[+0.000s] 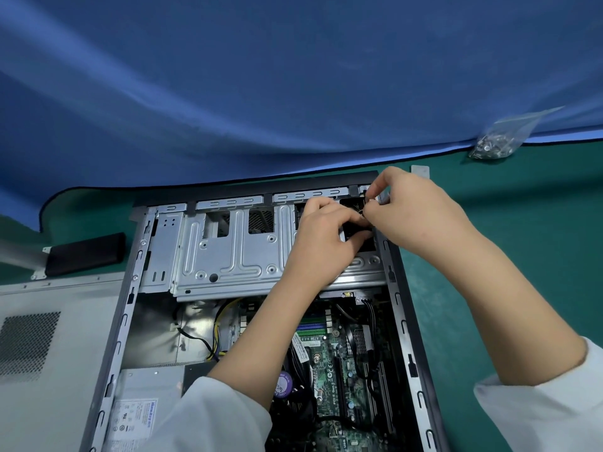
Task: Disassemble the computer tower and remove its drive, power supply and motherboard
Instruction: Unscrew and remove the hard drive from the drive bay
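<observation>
The left hand (321, 236) reaches into the far right corner of the open grey metal computer tower (261, 308), fingers curled down around a black part there; what exactly it grips is hidden. The right hand (414, 213) meets it from the right, thumb and forefinger pinching something small and dark at the same spot, wrist raised over the case's right wall. Both forearms run from near to far, in white sleeves (222, 415).

The tower lies on its side, open face up, its long axis running near to far and leaning slightly left. A silver stamped-metal drive cage (235, 252) spans its far end. Nearer lies the green motherboard (329, 370) with black cables (368, 337), and at the near left the grey power supply (143, 399) with a white label.

Left of the case lies a grey perforated side panel (49, 353), with a black rectangular block (85, 254) beyond it. On the green mat (505, 256), far right, sits a clear plastic bag of screws (502, 138) at the edge of a blue cloth (261, 93).
</observation>
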Tool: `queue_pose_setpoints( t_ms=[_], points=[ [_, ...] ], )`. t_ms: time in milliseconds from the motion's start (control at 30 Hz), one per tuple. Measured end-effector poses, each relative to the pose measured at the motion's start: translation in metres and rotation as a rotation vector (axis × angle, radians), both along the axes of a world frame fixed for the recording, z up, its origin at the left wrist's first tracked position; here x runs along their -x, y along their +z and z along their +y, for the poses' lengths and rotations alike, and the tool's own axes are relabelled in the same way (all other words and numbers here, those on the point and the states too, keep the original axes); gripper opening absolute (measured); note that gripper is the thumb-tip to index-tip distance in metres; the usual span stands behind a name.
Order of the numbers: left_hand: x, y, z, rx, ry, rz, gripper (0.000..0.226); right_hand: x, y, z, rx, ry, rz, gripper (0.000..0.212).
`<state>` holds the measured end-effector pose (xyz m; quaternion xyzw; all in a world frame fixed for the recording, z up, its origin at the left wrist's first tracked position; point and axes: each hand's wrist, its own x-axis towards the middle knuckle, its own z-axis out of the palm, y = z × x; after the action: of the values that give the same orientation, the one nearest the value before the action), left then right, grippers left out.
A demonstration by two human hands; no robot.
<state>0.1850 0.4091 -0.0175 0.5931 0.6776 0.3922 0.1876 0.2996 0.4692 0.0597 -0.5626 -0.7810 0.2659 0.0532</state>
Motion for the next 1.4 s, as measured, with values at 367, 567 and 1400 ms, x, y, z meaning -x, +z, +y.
queue_pose_setpoints(
  t_ms=[367,567,1400],
  points=[
    [0.0001,0.0007,0.0003,0.023,-0.012,0.006,0.013,0.0018,-0.003,0.0006,0.03,-0.003,0.007,0.035],
    [0.0007,0.0019,-0.0004,0.011,-0.027,0.025,0.006,-0.0005,0.0009,0.0033,0.151,0.01,0.073,0.003],
    [0.0011,-0.0026,0.0015,0.01,-0.001,0.016,0.009,0.002,0.0011,0.0042,-0.04,0.064,0.033,0.01]
  ],
)
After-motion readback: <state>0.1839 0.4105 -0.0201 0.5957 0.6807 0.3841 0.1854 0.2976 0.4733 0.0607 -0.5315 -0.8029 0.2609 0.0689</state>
